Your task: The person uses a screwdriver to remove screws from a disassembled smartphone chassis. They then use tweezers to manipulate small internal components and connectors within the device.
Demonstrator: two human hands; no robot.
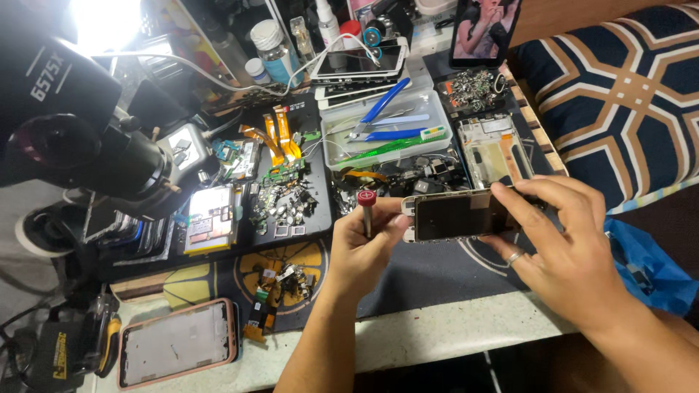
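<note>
My left hand [360,251] grips a small screwdriver [366,205] with a red cap, held upright, and its thumb rests on the left end of a phone. The phone [455,216], dark-screened with a gold frame, lies sideways in the air above the dark work mat [429,273]. My right hand [564,244], a ring on one finger, holds the phone's right end with fingers across its top edge.
A microscope [73,124] looms at the left. Loose screws, flex cables and boards [280,193] cover the mat. A clear tray with blue pliers [382,124] sits behind, stacked phones [360,62] farther back. A pink phone frame [178,342] lies near the front edge.
</note>
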